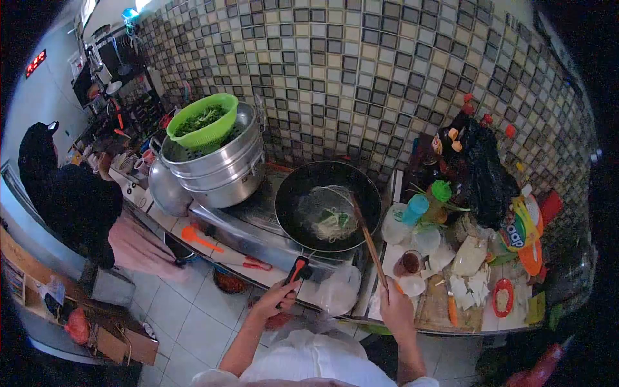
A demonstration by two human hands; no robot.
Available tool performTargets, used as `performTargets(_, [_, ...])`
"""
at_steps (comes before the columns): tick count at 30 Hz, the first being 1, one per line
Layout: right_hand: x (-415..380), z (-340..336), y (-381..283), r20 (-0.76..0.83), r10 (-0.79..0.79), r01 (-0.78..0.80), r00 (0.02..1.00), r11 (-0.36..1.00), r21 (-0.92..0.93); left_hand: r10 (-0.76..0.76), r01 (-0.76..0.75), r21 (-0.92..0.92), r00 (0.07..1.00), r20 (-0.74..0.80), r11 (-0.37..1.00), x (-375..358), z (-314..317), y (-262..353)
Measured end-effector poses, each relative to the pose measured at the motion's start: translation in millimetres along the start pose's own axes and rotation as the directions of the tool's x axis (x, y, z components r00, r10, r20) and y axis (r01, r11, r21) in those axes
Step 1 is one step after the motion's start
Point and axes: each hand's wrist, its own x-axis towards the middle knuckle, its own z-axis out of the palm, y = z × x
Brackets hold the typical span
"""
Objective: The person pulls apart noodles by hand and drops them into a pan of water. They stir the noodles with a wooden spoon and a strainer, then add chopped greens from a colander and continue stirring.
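My left hand (279, 300) is closed round the black and red handle (298, 267) of a dark wok (287, 209) on the stove. My right hand (394, 308) grips the long wooden handle of a skimmer (367, 238), which slants down into the wok. Its round head is hard to make out in the liquid. Pale noodles (335, 229) with some green leaves lie in the wok. Near my left hand, a clear plastic bag (338, 291) rests at the counter's front edge.
A steamer pot (222, 177) carries a green basket (205, 122) of leaves. An orange ladle (200, 238) lies left; a knife (452, 309) lies on the cutting board (432, 309) right. Jars and a black bag (483, 174) crowd the right. Another person (84, 193) stands left.
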Motion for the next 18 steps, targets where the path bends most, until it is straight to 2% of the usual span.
performTargets(5, [1.1,9.7,4.1,-0.051,0.042,-0.047,0.998,0.993,-0.104,-0.01,0.011,0.028,0.999,-0.041,1.0,-0.9,5.7,3.5])
performTargets(7, [0.6,12.8,5.9,0.064,0.022,-0.017,0.998,0.996,-0.085,-0.005,0.005,-0.004,1.0,0.01,1.0,0.3,0.7,0.9])
performTargets(8, [1.2,15.8,4.8,0.066,0.024,-0.019,0.998,0.996,-0.083,-0.008,0.008,-0.004,1.0,0.008,1.0,0.2,-1.3,-0.4])
performTargets(10, [7.5,23.6,1.5,0.171,0.079,-0.06,0.982,0.991,-0.117,-0.025,0.025,0.018,1.0,0.001,1.0,0.5,0.2,2.0])
performTargets(14, [27.9,63.5,8.4,0.183,0.156,-0.13,0.971,0.981,-0.145,-0.034,0.034,-0.005,0.999,-0.021,0.999,3.6,-2.3,-1.5])
performTargets(18, [41.7,67.8,-1.4,0.077,0.148,-0.134,0.986,0.977,-0.166,-0.015,0.016,0.011,1.0,-0.016,1.0,-0.1,1.6,4.3])
